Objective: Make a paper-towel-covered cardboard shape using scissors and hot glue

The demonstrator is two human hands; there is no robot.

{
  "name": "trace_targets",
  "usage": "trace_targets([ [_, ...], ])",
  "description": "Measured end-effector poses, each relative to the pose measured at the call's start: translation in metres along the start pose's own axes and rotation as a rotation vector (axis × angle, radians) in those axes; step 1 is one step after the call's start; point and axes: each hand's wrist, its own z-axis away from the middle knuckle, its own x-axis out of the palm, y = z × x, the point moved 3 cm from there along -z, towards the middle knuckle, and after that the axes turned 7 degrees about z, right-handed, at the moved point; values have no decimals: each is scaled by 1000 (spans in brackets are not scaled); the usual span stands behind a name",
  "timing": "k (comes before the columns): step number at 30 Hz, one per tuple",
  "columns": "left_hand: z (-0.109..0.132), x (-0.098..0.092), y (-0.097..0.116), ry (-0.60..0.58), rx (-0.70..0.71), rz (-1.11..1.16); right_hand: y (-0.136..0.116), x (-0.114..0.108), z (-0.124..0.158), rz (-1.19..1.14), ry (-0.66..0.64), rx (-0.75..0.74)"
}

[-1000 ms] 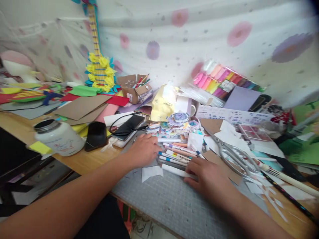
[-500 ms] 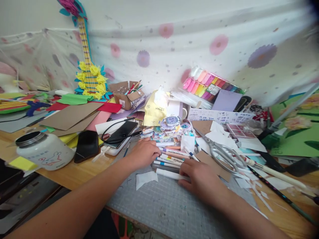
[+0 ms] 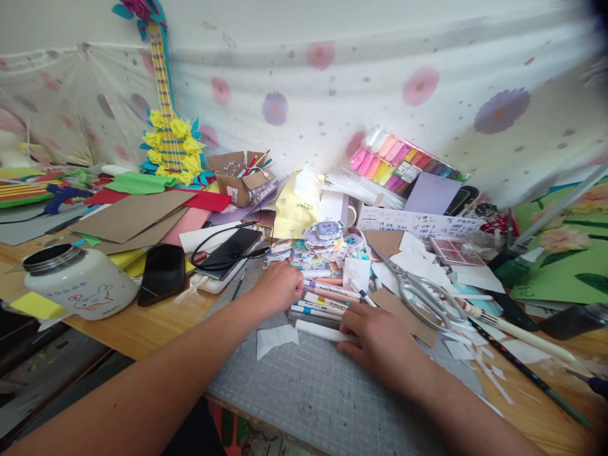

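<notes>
Head view: a smooth gray cutting mat (image 3: 313,389) with a fine printed grid fills the lower centre of the frame, and a limp, uneven scrap of white paper (image 3: 277,341) lies on it. Behind the pens, just above frame centre, sits a ragged heap of glossy paper cutouts (image 3: 316,247), layered and scalloped. Right of centre, metal scissors (image 3: 430,297) with wide looped handles lie over torn paper and flat brown cardboard. At the left, a rounded white jar (image 3: 83,285) shows a dark, open mouth; at upper left stands a guitar-shaped craft (image 3: 173,149) with crinkled yellow flowers. Compared with half a second ago, my left hand (image 3: 277,288) has its fingers drawn in more tightly; my right hand (image 3: 382,335) has hardly moved, and the pens lie as before. The pens (image 3: 327,302) are at frame centre, between my hands: slim, mostly white barrels lying roughly parallel, slanting slightly, some with blue, purple or yellow-green bands, the thicker plain white one nearest me. Left fingers curled almost to a fist at the pens' left ends; whether they enclose anything, I cannot tell. Right fingers loosely bent over the right ends, thumb low by the white one; grip not determinable.
</notes>
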Motion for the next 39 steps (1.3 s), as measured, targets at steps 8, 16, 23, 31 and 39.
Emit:
trace_targets([
  [8,49,-50,-11,89,-74,134,3,4,1,2,22,-26],
  [16,135,-28,47,-381,241,497,3,2,2,-4,75,-47],
  [23,130,-19,40,-100,213,297,7,-3,5,-114,225,-94],
  [31,108,4,13,73,39,26,54,-29,14,-273,708,346],
  [39,107,-10,2,109,-38,-51,49,-52,28,-305,391,17],
])
